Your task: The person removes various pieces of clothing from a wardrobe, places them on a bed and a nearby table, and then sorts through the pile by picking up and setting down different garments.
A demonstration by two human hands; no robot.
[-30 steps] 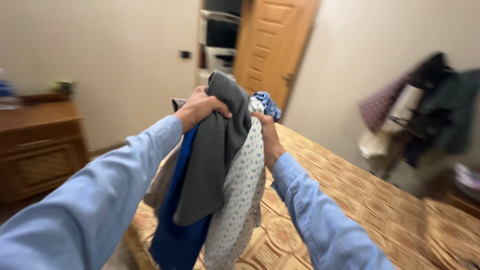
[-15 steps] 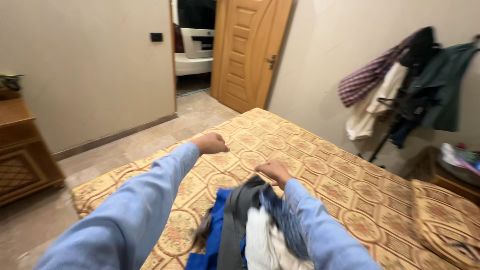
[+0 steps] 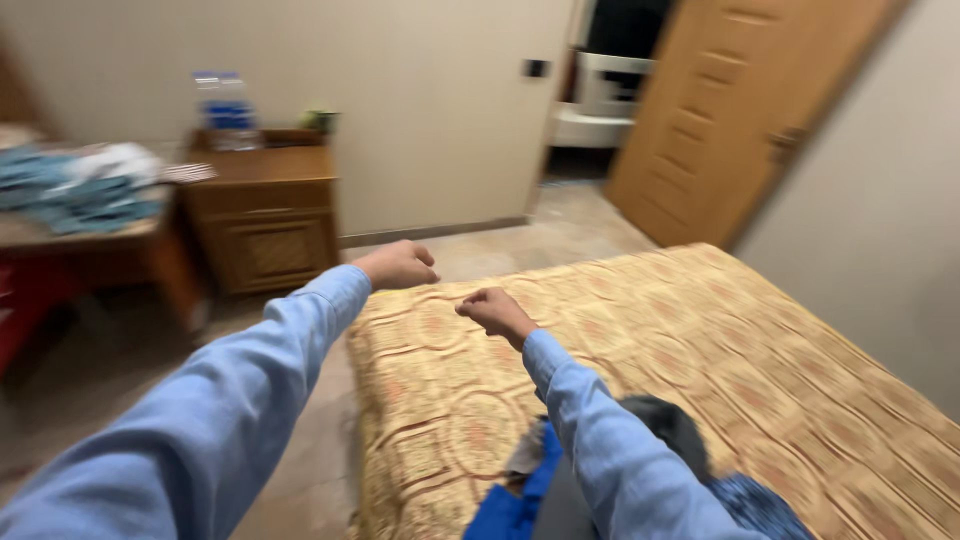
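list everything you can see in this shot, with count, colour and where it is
pile of clothes: one heap, blue, grey and patterned blue pieces, on the near end of the bed under the right forearm
bed: one, gold patterned cover, right and centre
wooden cabinet: one, brown, against the far wall on the left
water bottles: a blurred pack, clear with blue, on top of the cabinet
folded cloth stack: one, teal and white, on a table at far left
door: one, orange-brown wood, open, at upper right
left hand: one, loosely closed, empty, above the bed's edge
right hand: one, curled, empty, over the bed
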